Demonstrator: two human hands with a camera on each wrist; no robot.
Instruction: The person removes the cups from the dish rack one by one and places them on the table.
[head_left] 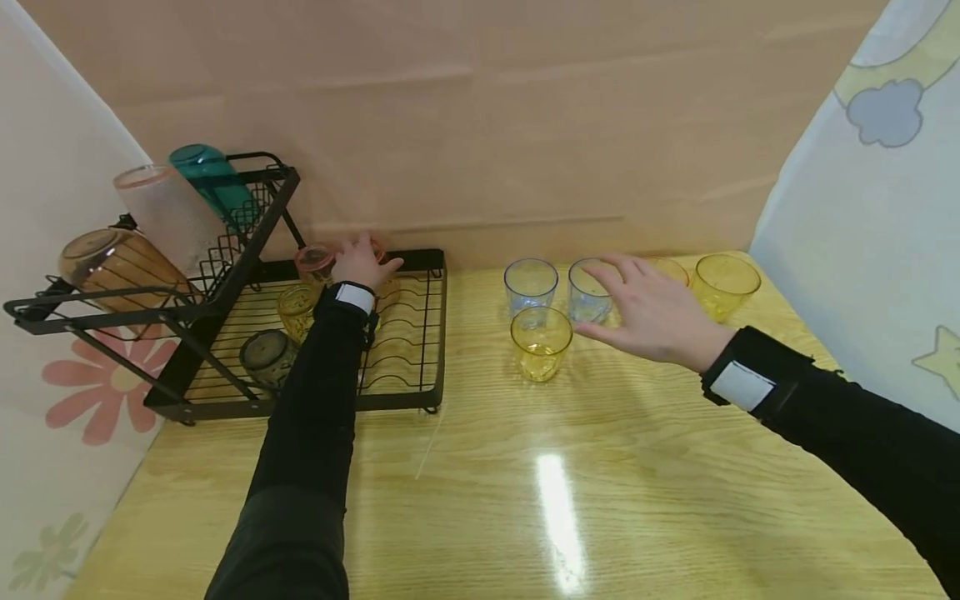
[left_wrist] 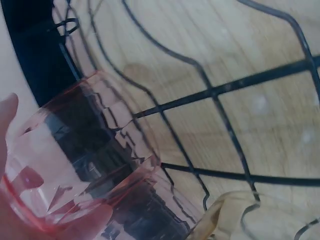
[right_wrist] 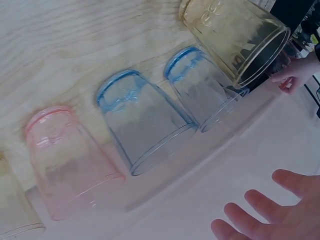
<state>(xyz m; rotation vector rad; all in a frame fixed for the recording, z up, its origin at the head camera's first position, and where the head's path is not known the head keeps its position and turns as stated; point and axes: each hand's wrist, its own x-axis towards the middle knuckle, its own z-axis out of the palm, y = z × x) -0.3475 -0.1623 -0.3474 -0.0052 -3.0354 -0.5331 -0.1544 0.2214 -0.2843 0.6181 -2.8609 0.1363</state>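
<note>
My left hand (head_left: 358, 262) is over the back of the dish rack, holding an upside-down pink glass (left_wrist: 65, 150) by its base. In the left wrist view a second pink glass (left_wrist: 150, 207) stands right beside it, with the rim of a yellowish glass (left_wrist: 230, 212) at the bottom. My right hand (head_left: 648, 312) hovers with spread fingers over upright glasses on the table. Near its thumb are a yellow glass (head_left: 540, 343) and a blue glass (head_left: 588, 296). Another blue glass (head_left: 530, 287) stands to the left. Fingers partly cover a pink glass (right_wrist: 72, 165) in the head view.
The black two-tier rack (head_left: 397, 400) stands at the left, with a brown cup (head_left: 120, 267), a frosted pink cup (head_left: 168, 212) and a teal cup (head_left: 213, 183) on top. Below sit a yellow glass (head_left: 295, 308) and a dark glass (head_left: 266, 357). A yellow glass (head_left: 723, 287) stands far right.
</note>
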